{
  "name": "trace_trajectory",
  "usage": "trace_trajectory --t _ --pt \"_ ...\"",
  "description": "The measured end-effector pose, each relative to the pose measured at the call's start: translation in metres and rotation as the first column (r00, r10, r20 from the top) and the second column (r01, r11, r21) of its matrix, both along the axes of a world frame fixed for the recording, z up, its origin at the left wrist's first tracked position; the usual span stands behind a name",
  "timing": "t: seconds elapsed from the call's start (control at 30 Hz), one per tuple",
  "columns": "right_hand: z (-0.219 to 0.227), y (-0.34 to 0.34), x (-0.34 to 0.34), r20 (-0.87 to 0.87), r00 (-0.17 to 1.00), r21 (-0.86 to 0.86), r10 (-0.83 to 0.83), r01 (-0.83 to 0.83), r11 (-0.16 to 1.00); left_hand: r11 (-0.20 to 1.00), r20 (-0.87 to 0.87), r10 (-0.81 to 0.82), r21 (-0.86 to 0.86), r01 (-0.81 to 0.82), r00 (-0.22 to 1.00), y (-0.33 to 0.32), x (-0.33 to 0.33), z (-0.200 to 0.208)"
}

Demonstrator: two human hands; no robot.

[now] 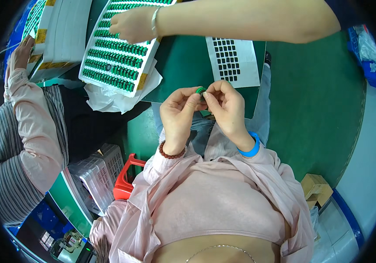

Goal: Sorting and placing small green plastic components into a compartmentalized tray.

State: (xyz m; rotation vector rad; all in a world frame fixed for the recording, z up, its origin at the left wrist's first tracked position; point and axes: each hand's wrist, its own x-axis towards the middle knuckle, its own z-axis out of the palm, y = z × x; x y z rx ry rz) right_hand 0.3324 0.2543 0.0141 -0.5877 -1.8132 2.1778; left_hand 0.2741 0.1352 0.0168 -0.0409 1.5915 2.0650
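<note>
My left hand (178, 115) pinches a small green ring-shaped part (200, 90) between thumb and fingertips, just above the near edge of the green table. The thumb and index finger of my right hand (228, 109) are pressed together at the right side of the same part. Something dark shows between the fingertips, too small to make out. Beyond my left hand, a white tray (136, 85) holds rows of similar green parts. Past my right hand lies a white sheet (248, 65) with rows of small black rectangular pieces.
Another person's arm (240, 19) reaches across from the right, hand over the tray. A second person's hand (21, 55) rests by stacked white trays (67, 39) on the left. Crumpled white paper (113, 100) lies under the tray. A red stool (124, 184) and plastic crates (96, 175) stand lower left.
</note>
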Motion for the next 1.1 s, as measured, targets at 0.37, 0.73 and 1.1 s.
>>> trace_trajectory --t 0.37,0.73,1.1 --pt "-0.029 0.069 0.001 -0.062 0.964 0.857 -0.258 0.184 0.482 0.762 -0.717 0.027 -0.436 -0.478 0.697 -0.068 -0.082 0.005" --pt "-0.050 0.072 0.002 -0.155 0.964 0.926 -0.214 0.218 0.308 0.401 -0.833 -0.409 -0.530 -0.747 0.372 -0.110 -0.177 -0.017" --pt "-0.050 0.072 0.002 -0.152 0.962 0.927 -0.226 0.218 0.306 0.338 -0.845 -0.374 -0.507 -0.793 0.381 -0.103 -0.171 -0.031"
